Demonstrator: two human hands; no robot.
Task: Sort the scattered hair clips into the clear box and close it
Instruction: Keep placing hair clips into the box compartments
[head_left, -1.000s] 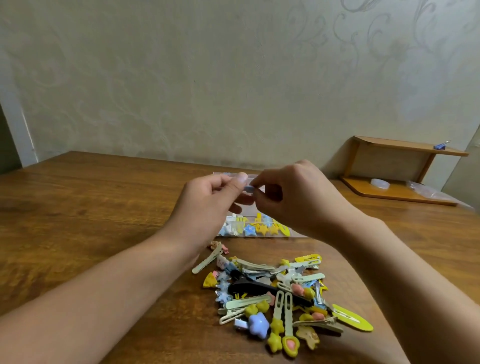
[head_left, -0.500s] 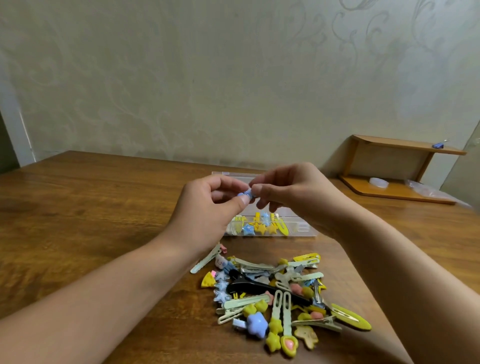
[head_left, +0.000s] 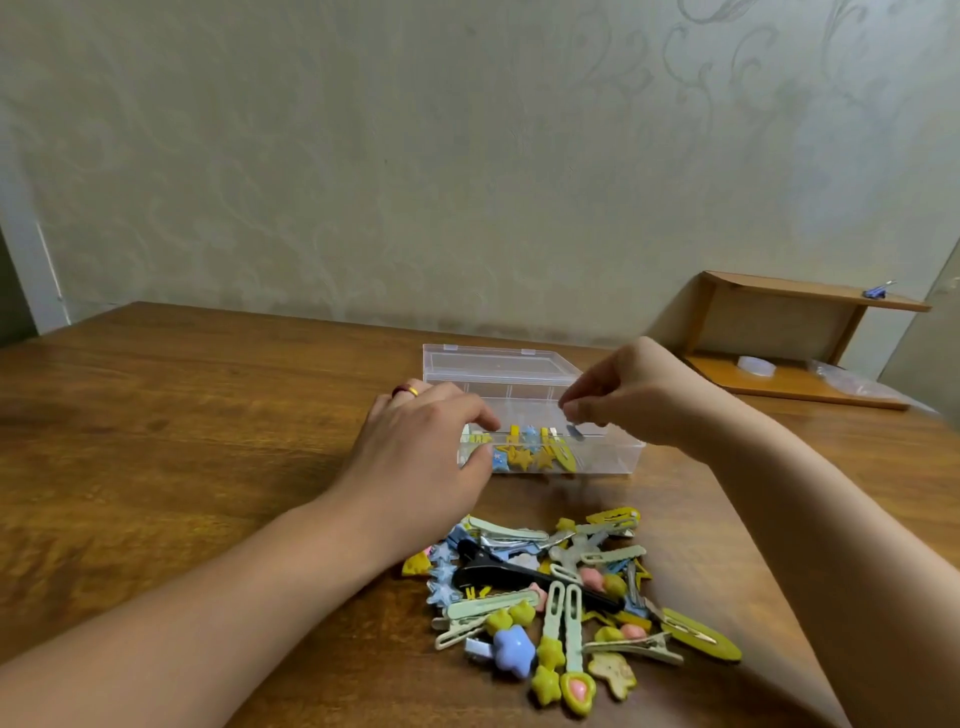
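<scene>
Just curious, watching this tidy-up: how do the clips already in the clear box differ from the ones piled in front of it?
The clips in the clear box stand in a neat row; the pile on the table lies tangled and overlapping. The row is mostly yellow and blue stars; the pile also holds a long black clip and pale green ones. The row is few; the pile is many. Both are small, colourful hair clips.

Left hand (head_left: 415, 447) rests on the clear box (head_left: 597, 457), right hand (head_left: 634, 395) hovers above it, fingertips pinched together; hair clips (head_left: 550, 603) lie heaped on the table (head_left: 182, 415) nearby.
</scene>
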